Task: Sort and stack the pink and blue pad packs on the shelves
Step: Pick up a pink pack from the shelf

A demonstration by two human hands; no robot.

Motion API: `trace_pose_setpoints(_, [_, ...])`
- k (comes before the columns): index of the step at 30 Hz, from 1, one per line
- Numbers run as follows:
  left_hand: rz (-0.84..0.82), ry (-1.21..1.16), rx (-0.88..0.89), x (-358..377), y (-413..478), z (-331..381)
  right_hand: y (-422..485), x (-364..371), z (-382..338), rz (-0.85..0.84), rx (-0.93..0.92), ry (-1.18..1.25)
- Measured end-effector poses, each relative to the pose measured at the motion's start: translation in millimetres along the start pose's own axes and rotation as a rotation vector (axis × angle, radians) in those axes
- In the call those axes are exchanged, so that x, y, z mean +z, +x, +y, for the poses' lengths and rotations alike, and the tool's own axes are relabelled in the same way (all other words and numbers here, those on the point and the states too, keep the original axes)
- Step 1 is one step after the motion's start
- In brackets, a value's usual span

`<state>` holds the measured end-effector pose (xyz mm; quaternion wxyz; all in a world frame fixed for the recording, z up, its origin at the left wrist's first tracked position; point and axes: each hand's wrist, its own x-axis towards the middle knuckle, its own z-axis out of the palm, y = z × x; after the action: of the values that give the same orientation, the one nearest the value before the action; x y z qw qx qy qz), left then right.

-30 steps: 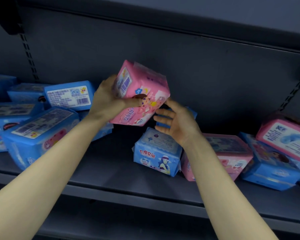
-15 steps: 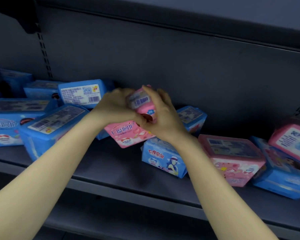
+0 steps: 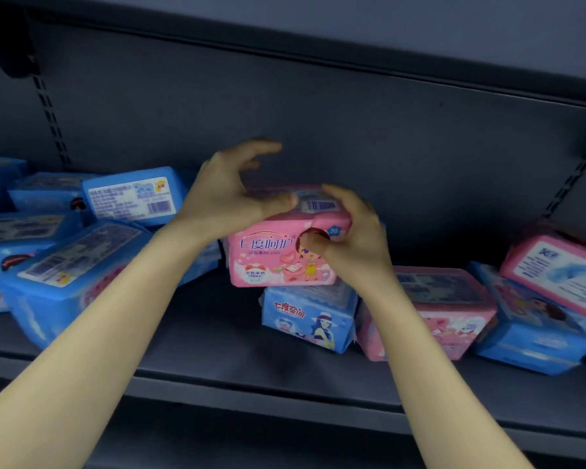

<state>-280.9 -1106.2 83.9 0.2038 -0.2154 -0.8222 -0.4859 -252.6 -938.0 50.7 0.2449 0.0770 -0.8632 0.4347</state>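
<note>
My right hand (image 3: 352,245) grips the right end of a pink pad pack (image 3: 268,258), thumb on its front face and fingers over its top. The pack lies level on top of a small blue pack (image 3: 305,319) in the middle of the shelf (image 3: 217,390). At the pack's left top corner is my left hand (image 3: 227,194), with the thumb lying along the top edge and the fingers lifted off and loosely spread. A heap of blue packs (image 3: 75,262) fills the shelf's left side.
To the right lie a pink pack (image 3: 454,316), a blue pack (image 3: 528,343) and a tilted pink pack (image 3: 559,275) leaning on it. Another blue pack (image 3: 132,194) tops the left heap. The shelf above overhangs, and slotted uprights run down the back panel.
The pink pack has come down from mid-air and turned level onto the small blue pack. My right hand took hold of its right end; my left hand's fingers have lifted off it.
</note>
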Motion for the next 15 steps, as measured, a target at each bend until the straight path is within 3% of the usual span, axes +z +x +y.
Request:
trace_pose_setpoints(9, [0.100,-0.240,-0.150,6.8,-4.7,-21.3,-3.0,-6.2,2.3,-0.080,0.045,-0.198])
trace_pose_setpoints(15, [0.030,-0.289,-0.255,12.6,-34.5,-41.9,1.7,-5.3,-5.8,-0.123,-0.025,-0.353])
